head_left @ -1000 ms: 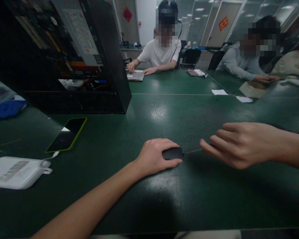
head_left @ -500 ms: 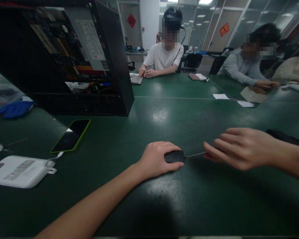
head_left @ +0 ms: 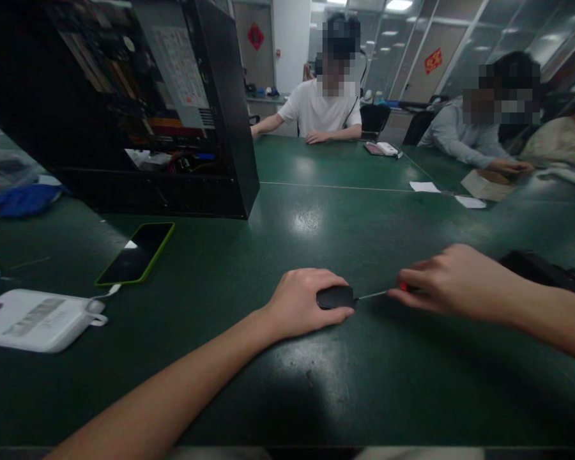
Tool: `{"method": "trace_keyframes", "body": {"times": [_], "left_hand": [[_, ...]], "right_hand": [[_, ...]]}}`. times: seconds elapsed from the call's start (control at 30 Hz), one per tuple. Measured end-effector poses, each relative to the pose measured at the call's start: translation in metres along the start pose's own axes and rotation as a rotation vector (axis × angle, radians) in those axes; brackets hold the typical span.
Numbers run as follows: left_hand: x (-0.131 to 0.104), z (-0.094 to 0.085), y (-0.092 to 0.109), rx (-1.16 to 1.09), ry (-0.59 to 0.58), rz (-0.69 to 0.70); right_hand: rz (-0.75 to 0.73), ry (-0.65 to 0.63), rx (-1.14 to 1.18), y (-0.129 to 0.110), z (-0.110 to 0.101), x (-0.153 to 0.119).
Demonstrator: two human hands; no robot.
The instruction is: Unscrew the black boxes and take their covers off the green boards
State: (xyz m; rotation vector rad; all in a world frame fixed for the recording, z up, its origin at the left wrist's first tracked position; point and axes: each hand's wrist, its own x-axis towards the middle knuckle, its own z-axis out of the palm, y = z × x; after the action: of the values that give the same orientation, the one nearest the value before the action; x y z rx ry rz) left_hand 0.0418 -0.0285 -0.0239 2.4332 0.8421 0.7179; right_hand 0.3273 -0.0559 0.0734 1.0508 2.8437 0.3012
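One small black object (head_left: 335,297) lies on the green worktop (head_left: 268,396), clamped between the thumb and fingers of the left hand (head_left: 299,303). Well apart from it, the right hand (head_left: 460,281) is closed around the red handle of a thin-shafted tool (head_left: 374,295). The shaft points at the black object's right end; whether the tip touches it, I cannot tell. To the left lie a phone (head_left: 137,254) in a green case and a white device (head_left: 41,321); behind them stands an open computer case (head_left: 227,115). Across the worktop sits a person in a white shirt (head_left: 319,112).
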Motion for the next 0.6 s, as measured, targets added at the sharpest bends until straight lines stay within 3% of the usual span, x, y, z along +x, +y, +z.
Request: {"method": "trace_keyframes", "body": {"times": [0.1,0.17,0.23,0.37,0.47,0.53,0.6], "left_hand": [[0.000,0.000,-0.001,-0.007,0.004,0.002],[0.000,0.000,-0.001,-0.004,0.008,0.003],[0.000,0.000,-0.001,0.005,0.008,-0.002],[0.000,0.000,0.000,0.019,-0.006,-0.006],[0.000,0.000,0.000,0.024,-0.003,-0.004],[0.000,0.000,-0.001,0.023,0.002,-0.004],[0.000,0.001,-0.001,0.020,0.006,-0.003]], "right_hand": [[-0.178,0.259,-0.354,-0.021,-0.004,-0.011],[-0.191,0.264,-0.402,-0.028,-0.008,-0.012],[-0.066,0.166,-0.280,-0.028,-0.009,-0.007],[0.320,-0.147,0.262,-0.014,0.003,0.001],[0.414,-0.287,0.526,-0.009,0.017,-0.002],[0.339,-0.174,0.374,-0.012,0.023,-0.009],[0.169,0.049,0.055,-0.017,0.024,-0.015]]}}
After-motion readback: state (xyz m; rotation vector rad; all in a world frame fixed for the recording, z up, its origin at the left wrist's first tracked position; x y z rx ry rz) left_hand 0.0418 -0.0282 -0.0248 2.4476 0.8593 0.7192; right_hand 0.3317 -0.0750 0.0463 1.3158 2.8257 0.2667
